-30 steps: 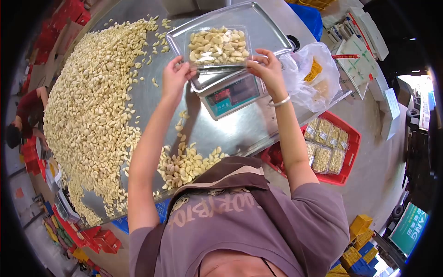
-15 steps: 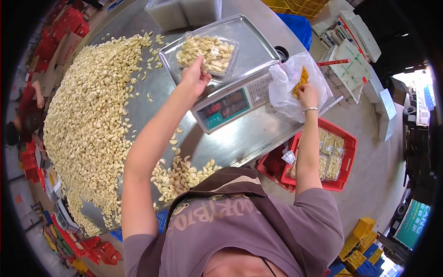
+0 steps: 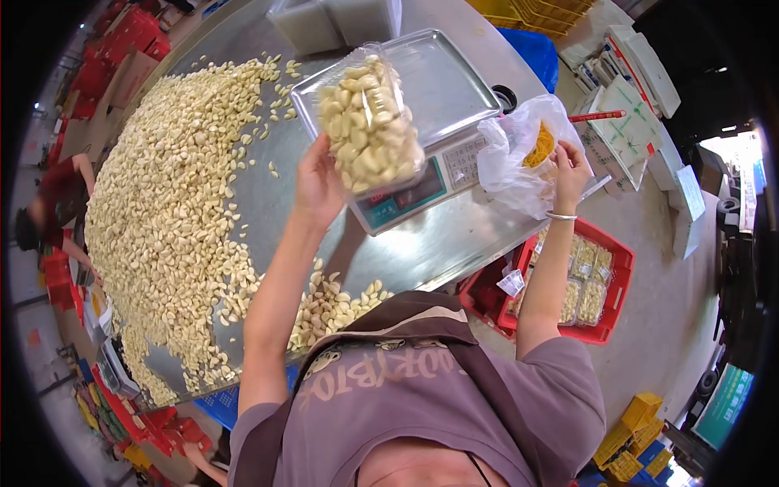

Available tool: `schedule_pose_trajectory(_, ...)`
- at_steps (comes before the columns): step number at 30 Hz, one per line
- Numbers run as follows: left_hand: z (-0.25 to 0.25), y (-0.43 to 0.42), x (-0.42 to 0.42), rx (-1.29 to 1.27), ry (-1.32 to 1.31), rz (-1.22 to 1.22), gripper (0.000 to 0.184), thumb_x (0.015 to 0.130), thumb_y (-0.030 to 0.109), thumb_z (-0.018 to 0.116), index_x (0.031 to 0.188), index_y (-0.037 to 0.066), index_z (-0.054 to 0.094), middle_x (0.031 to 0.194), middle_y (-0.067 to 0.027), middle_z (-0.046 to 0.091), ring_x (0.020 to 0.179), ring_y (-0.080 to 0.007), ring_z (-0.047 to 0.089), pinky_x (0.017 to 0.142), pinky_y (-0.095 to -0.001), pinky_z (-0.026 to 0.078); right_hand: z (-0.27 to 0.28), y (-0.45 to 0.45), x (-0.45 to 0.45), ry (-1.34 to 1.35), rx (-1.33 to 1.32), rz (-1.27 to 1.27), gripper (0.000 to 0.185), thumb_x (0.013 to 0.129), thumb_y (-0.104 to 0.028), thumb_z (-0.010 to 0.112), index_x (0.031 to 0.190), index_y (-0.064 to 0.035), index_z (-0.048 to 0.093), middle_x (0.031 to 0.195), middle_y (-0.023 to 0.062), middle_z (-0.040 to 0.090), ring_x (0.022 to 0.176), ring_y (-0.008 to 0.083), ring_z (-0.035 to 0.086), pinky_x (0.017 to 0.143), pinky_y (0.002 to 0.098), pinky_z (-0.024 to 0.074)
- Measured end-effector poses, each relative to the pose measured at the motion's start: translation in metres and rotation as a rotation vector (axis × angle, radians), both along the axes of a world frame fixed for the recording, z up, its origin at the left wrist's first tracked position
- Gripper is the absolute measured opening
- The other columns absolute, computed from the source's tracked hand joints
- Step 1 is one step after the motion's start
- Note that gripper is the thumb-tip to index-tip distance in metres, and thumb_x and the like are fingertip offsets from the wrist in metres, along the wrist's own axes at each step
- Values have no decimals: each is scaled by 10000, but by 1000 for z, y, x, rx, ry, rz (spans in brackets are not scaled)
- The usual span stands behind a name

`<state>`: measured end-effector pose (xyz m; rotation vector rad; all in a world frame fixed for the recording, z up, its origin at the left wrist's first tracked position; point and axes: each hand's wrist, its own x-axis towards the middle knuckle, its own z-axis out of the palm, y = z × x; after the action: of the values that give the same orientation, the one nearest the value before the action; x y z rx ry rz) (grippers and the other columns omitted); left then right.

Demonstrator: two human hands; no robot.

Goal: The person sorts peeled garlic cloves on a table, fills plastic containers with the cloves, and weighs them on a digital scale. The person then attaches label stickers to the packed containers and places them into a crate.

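My left hand [image 3: 319, 183] grips the lower left side of a clear plastic box of pale peeled cloves [image 3: 369, 126], tilted and raised over the scale's display. Behind it is the scale's bare metal tray [image 3: 442, 81]. At the right, my right hand [image 3: 570, 166] has its fingers pinched at the edge of a white plastic bag [image 3: 507, 178] holding yellow bands [image 3: 541, 148]; whether a band is between the fingertips is too small to tell. A large heap of loose cloves [image 3: 162, 203] covers the table's left part, with a smaller pile [image 3: 324, 308] near my body.
Stacked clear containers [image 3: 337, 23] stand beyond the scale. Below the table's right edge is a red crate [image 3: 621, 284] with filled boxes. Another person [image 3: 61, 199] is at the far left. A blue bag [image 3: 529, 55] lies at the back right.
The filled box has left the scale tray, lifted and tilted toward me by my left hand. My right hand let go of the box's side, moved right to the bag and has now drawn slightly rightward.
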<state>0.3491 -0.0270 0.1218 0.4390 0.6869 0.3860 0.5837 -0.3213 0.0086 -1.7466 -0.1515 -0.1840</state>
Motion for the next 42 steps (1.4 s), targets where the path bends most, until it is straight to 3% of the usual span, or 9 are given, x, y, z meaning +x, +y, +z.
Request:
schedule_pose_trajectory(3, -43, 4, -24, -62, -301, -421, 473, 926, 299, 425, 1322, 47, 366, 863, -56, 516, 648, -142, 540, 526, -267, 473, 18, 23, -19, 84, 315, 111, 207, 848, -34, 580, 1040, 37, 609, 832, 45, 625, 601, 59, 515, 577, 182, 444)
schedule_pose_trajectory(7, -51, -26, -27, -1015, -1023, -584, 612, 902, 361, 432, 1354, -1, 234, 905, -139, 451, 606, -224, 531, 492, -352, 478, 44, 53, -54, 239, 567, 300, 226, 865, -30, 563, 1078, 36, 599, 924, 63, 636, 562, 33, 439, 560, 177, 425)
schedule_pose_trajectory(17, -61, -47, -38, -1141, -1234, -749, 588, 921, 355, 377, 1357, -14, 236, 897, -163, 453, 571, -246, 529, 454, -356, 455, 71, 83, -145, 506, 752, 703, 359, 895, -58, 460, 1233, 59, 469, 1153, 131, 572, 504, -4, 313, 476, 153, 314)
schedule_pose_trajectory(24, -55, -43, -57, -723, -906, -845, 675, 893, 439, 383, 1363, -21, 231, 951, -154, 439, 625, -244, 509, 489, -349, 433, 104, 74, -197, 642, 1042, 921, 501, 893, -194, 446, 1315, 59, 352, 1265, 143, 477, 483, -5, 282, 433, 136, 288)
schedule_pose_trajectory(30, -76, -67, -84, -535, -632, -724, 762, 868, 528, 379, 1415, 44, 163, 1384, -259, 288, 657, -227, 480, 529, -336, 435, 89, 53, -250, 701, 1030, 761, 394, 907, -169, 451, 1246, 32, 449, 1172, 72, 539, 462, -1, 274, 424, 147, 294)
schedule_pose_trajectory(34, -94, -79, -95, -501, -592, -906, 831, 849, 536, 419, 1414, 23, 91, 1284, -290, 380, 680, -254, 483, 560, -366, 449, 72, 27, -292, 691, 995, 617, 433, 916, -169, 439, 1286, 51, 396, 1180, 92, 519, 468, -9, 293, 446, 146, 304)
schedule_pose_trajectory(37, -106, -87, -86, -403, -519, -1248, 750, 812, 519, 494, 1290, -34, 328, 1069, -220, 508, 647, -245, 509, 551, -346, 459, 55, -11, -293, 811, 1186, 437, 404, 905, -277, 470, 1210, -11, 461, 1190, 178, 507, 460, 9, 299, 431, 150, 315)
schedule_pose_trajectory(40, -97, -102, -101, 64, -185, -1482, 588, 823, 420, 545, 1174, -45, 463, 977, -152, 550, 690, -212, 558, 614, -319, 493, 58, -65, -267, 880, 1148, 221, 379, 908, -384, 464, 1136, -82, 462, 1162, 306, 497, 444, 16, 293, 376, 145, 293)
schedule_pose_trajectory(42, -90, -124, -100, 616, 101, -1783, 387, 936, 215, 456, 1244, -18, 447, 1102, -104, 554, 935, -165, 564, 821, -285, 475, 54, -78, -266, 796, 891, 532, 326, 927, -351, 443, 1127, -94, 462, 1113, 278, 552, 433, 7, 281, 372, 138, 282)
